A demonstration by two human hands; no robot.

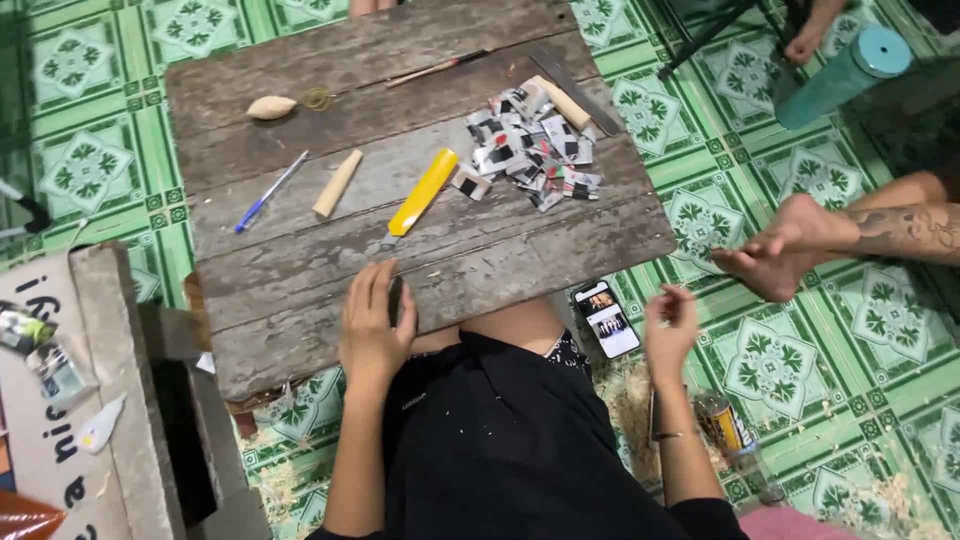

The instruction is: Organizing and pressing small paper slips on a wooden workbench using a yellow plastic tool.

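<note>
My left hand (375, 325) rests flat on the near edge of a weathered wooden board (300, 270), fingers spread, holding nothing. My right hand (670, 325) hovers off the board's right side above the green tiled floor, fingers loosely curled; nothing shows in it. A yellow utility knife (422, 193) lies just beyond my left hand. Left of the knife lie a short wooden dowel (337, 183) and a blue pen (270, 190). A pile of small cut paper pieces (528, 145) sits at the board's right, with another wooden stick (562, 102) on it.
A carved wooden oval (271, 107) and rubber band (317, 98) lie at the board's far left. A phone (605, 318) lies on the floor by my knee, a can (722, 420) near wood shavings. Another person's bare foot (780, 250) and a teal bottle (842, 75) are at right.
</note>
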